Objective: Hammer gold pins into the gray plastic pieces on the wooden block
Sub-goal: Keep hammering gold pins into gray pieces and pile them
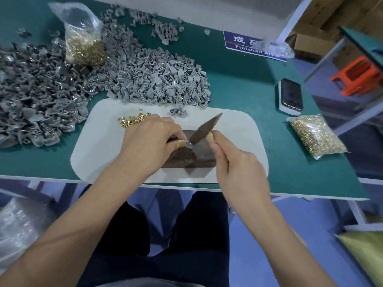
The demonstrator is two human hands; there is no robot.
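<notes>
A green tabletop (pixel 238 83) runs across in front of me, with a white mat (pixel 238 141) at its near edge and my knees under it. Nearest on the mat is the block (pixel 196 160), dark wood, long side running left to right.

My right hand (pixel 234 162) is curled around the wooden handle of the hammer (pixel 204 129). Its dark head slants up and away to the right, and the low end sits right over the piece, at or just off it; blur hides which. My left hand (pixel 149 139) comes in from the other side, fingertips pinching the gray piece (pixel 187 144) down on the block's far left part. A taped finger lies beside it. The pin itself is too small to make out.

So the target lies between my hands, just left of the hammer's low end. The left fingertips touch the piece, the right hand stands a handle's reach back. I judge the next blow must fall straight down, clear of those fingers.

Behind my left hand is a small scatter of pins (pixel 134 120) on the mat. Beyond the mat is the gray heap (pixel 157 77) of pieces, spreading left. An open bag (pixel 85 46) of pins stands in it. To the right lie another pin bag (pixel 317 135) and a phone (pixel 290 96), farther back a blue sign (pixel 244 43).
</notes>
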